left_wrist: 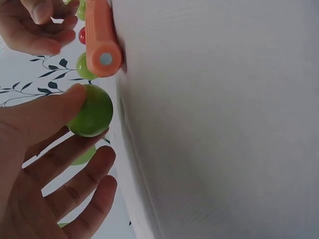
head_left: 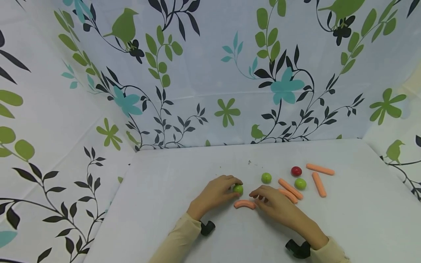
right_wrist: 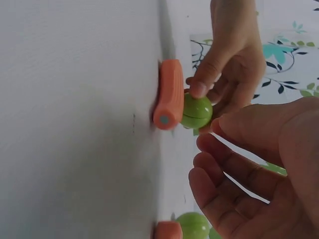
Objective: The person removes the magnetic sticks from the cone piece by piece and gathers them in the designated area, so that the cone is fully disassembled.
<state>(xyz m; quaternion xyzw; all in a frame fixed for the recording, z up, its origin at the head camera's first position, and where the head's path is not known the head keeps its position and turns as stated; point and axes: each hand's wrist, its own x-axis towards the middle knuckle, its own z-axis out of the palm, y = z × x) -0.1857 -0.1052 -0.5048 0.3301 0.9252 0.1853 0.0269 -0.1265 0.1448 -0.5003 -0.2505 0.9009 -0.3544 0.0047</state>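
My left hand (head_left: 215, 193) pinches a glossy green ball (head_left: 238, 189) between thumb and fingertips, low over the white table. In the left wrist view the thumb lies on top of the ball (left_wrist: 92, 112), and the lower fingers are spread apart from it. Just in front is a curved orange rod (head_left: 245, 204) lying on the table; a grey round spot shows on its end in the right wrist view. Right of that rod, my right hand (head_left: 276, 204) hovers with loosely bent fingers and nothing between them. Its fingertips come close to the green ball in the right wrist view.
Another green ball (head_left: 266, 178) sits behind the hands. To the right lie a red ball (head_left: 296, 171), a third green ball (head_left: 300, 183) and several orange rods, among them one straight rod (head_left: 320, 169) farthest back. A patterned cloth (head_left: 197, 73) rises behind the table.
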